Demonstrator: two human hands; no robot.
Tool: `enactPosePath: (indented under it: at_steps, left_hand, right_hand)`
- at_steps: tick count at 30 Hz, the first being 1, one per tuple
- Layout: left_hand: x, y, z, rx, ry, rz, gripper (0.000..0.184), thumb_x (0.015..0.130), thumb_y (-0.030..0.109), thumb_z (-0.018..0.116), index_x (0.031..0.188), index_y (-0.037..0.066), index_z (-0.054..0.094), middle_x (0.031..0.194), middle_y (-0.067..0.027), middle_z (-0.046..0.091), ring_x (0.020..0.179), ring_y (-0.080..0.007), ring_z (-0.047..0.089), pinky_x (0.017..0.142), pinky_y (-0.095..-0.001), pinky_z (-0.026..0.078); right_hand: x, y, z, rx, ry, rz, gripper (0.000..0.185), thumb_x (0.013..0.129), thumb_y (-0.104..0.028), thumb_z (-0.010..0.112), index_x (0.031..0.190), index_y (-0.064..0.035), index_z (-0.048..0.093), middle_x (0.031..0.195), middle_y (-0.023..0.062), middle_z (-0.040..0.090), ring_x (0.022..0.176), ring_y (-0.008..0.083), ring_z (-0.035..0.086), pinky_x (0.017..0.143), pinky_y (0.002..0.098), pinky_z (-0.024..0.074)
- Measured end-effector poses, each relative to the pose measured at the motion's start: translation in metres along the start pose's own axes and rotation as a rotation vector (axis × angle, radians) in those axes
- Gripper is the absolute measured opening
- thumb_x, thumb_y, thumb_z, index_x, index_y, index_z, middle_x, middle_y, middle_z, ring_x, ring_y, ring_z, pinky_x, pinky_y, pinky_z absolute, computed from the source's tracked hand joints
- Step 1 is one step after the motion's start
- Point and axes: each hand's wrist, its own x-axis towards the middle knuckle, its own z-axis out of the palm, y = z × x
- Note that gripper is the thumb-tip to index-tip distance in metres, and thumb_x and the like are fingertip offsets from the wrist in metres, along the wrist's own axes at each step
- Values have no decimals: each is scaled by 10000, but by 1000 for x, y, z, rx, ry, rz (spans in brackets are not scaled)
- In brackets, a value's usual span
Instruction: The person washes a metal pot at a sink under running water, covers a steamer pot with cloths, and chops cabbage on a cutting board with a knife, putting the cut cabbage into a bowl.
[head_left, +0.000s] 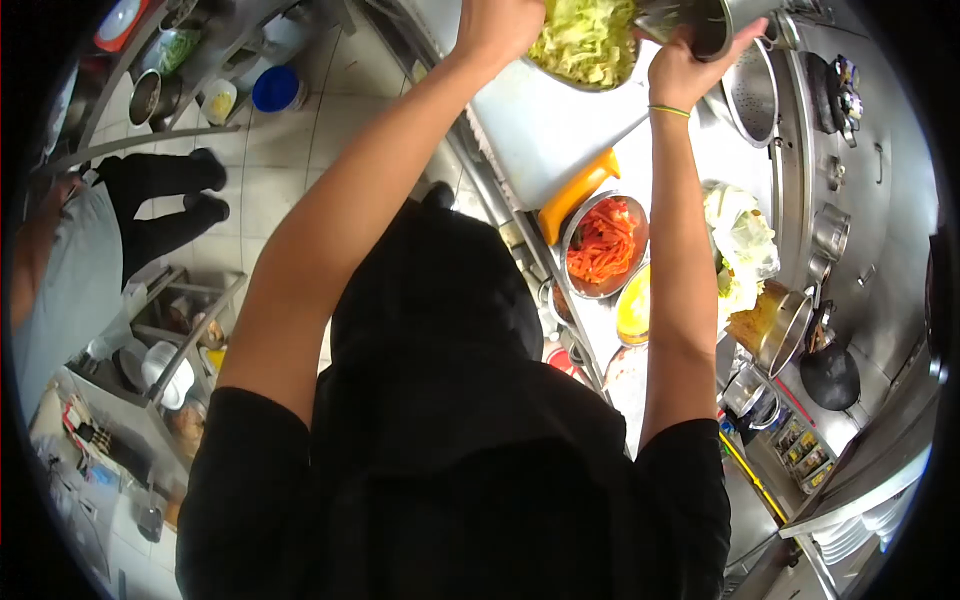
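Shredded lettuce (585, 45) fills a round metal bowl (590, 86) at the top of the view. My left hand (503, 30) is at that bowl's left side, its fingers cut off by the frame edge or hidden, so its grip does not show. A tilted metal container (712, 28) with a dark inside is in my right hand (690, 72), thumb stretched out along it. This container is beside the lettuce, close to the bowl's right edge. Below my hands, a metal bowl of red strips (603, 242), looking like cut tomato or pepper, rests on the counter by an orange handle (580, 195).
A white cutting board (545, 130) lies under the lettuce bowl. A colander (750, 95), a lettuce head (740, 240), a yellow-filled bowl (634, 305) and a pot (785, 330) line the right. At left, a person (80, 240) stands near shelves and a blue-lidded bucket (277, 89).
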Motion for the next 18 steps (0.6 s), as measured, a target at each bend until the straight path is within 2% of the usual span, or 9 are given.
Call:
enactPosePath:
  at_steps: [3, 7, 8, 9, 11, 15, 16, 17, 18]
  left_hand:
    - [-8, 8, 6, 229, -48, 140, 363, 841, -54, 463, 1184, 14, 559, 1115, -243, 603, 1042, -378, 585, 879, -382, 468]
    - [-3, 24, 8, 292, -52, 440, 404, 802, -67, 452, 1192, -7, 537, 1180, -261, 549, 1027, -399, 566, 897, -384, 478]
    - [2, 22, 10, 294, -50, 459, 404, 802, -67, 452, 1192, -7, 537, 1180, -261, 549, 1027, -399, 566, 897, -384, 478]
    - [7, 20, 13, 296, -120, 441, 402, 808, -26, 504, 1206, 17, 537, 1242, -194, 539, 1114, -349, 533, 946, -382, 453]
    - [17, 18, 24, 341, -181, 463, 378, 797, 27, 550, 1173, 41, 584, 1304, -104, 530, 1197, -281, 498, 989, -372, 442]
    - [33, 20, 51, 516, -380, 476, 452, 864, 121, 572, 1311, 100, 508, 1391, -109, 459, 1292, -266, 431, 1079, -405, 349]
    - [32, 16, 56, 595, -431, 467, 419, 865, 178, 572, 1276, 104, 539, 1338, -109, 500, 1263, -273, 457, 1052, -412, 369]
    - [34, 15, 56, 691, -474, 457, 395, 867, 235, 573, 1241, 109, 570, 1286, -108, 541, 1233, -281, 482, 1026, -419, 389]
    - [36, 27, 54, 598, -698, 288, 354, 844, 296, 588, 1150, 122, 620, 1180, -99, 585, 1142, -293, 524, 967, -426, 413]
  right_hand:
    - [-1, 1, 8, 126, 77, 191, 736, 734, 96, 509, 1412, 83, 220, 1373, 207, 392, 1286, 255, 373, 1091, 305, 217]
    - [7, 22, -8, 552, -40, 585, 683, 744, 105, 426, 1398, 37, 243, 1297, 185, 452, 1120, 311, 532, 880, 381, 512]
    - [10, 14, -14, 667, -55, 693, 607, 751, 101, 414, 1346, 46, 303, 1236, 181, 484, 1044, 327, 575, 745, 408, 606]
    - [14, 14, -14, 677, -44, 679, 607, 751, 101, 414, 1346, 46, 303, 1236, 181, 484, 1044, 327, 575, 745, 408, 606]
    - [17, 20, -18, 765, -117, 774, 389, 805, 107, 395, 1184, 49, 462, 1070, 181, 576, 831, 327, 641, 561, 431, 617]
    - [4, 21, -18, 691, -67, 738, 421, 792, 89, 426, 1210, 43, 434, 1107, 189, 567, 845, 325, 646, 532, 436, 614]
    - [2, 10, -18, 636, -63, 708, 526, 797, 60, 451, 1318, 31, 381, 1176, 187, 541, 954, 307, 625, 690, 403, 599]
    - [-5, 18, -17, 464, -50, 477, 589, 801, 33, 482, 1372, 20, 342, 1259, 195, 502, 1075, 315, 568, 834, 394, 523]
    - [-2, 19, -19, 223, -66, 244, 660, 806, -19, 528, 1421, 10, 291, 1368, 192, 425, 1224, 309, 446, 978, 364, 366]
